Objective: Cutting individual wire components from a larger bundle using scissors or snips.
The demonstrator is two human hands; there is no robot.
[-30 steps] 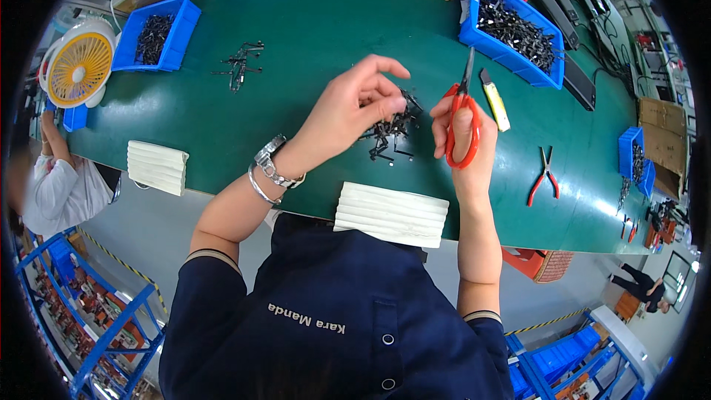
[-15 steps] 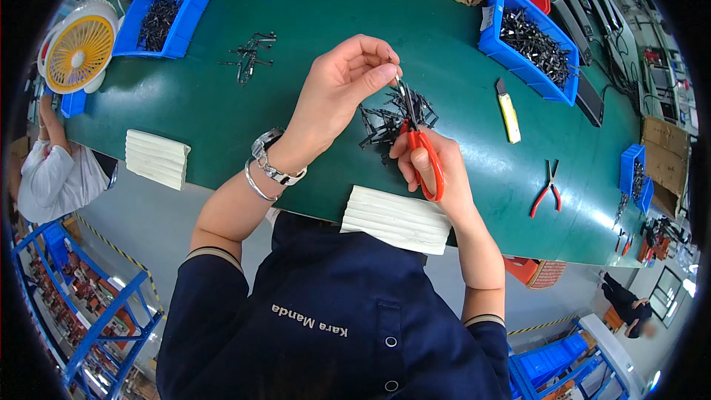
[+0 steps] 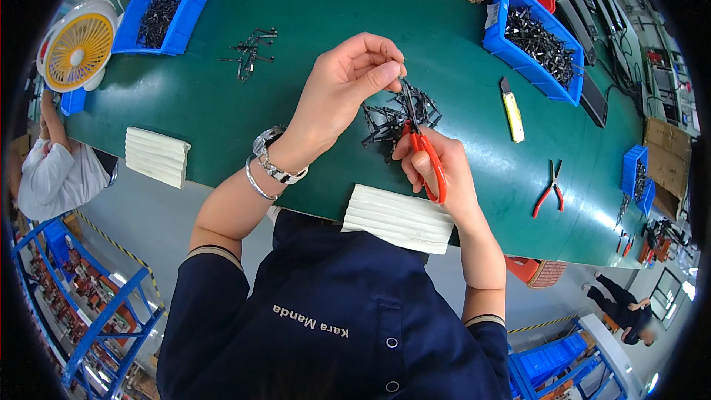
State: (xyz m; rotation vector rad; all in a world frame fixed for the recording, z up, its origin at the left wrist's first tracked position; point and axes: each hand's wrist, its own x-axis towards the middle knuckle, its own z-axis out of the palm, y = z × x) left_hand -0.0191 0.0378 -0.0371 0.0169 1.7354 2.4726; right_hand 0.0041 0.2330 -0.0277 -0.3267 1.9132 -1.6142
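In my right hand point(image 3: 441, 167) is a pair of red-handled scissors point(image 3: 432, 164), its dark blades pointing away from me. The blade tips come up to the fingertips of my left hand point(image 3: 355, 74). Those fingers are pinched round a small part that is mostly hidden, too small to name. Beneath the blades lies a loose pile of small black parts point(image 3: 381, 126) on the green table point(image 3: 296, 178). Farther left is a smaller group of similar black parts point(image 3: 253, 52), apart from both hands.
Blue bins of black parts stand at far left point(image 3: 178, 22) and far right point(image 3: 511, 41). On the right lie a yellow cutter knife point(image 3: 512, 112) and red-handled pliers point(image 3: 549, 191). A white pad point(image 3: 396, 218) sits at the near edge. A fan point(image 3: 78, 52) stands at left.
Both hands stay almost in place, the scissors' tips still at my left fingertips. The view has shifted slightly. A distant person at right has changed posture.
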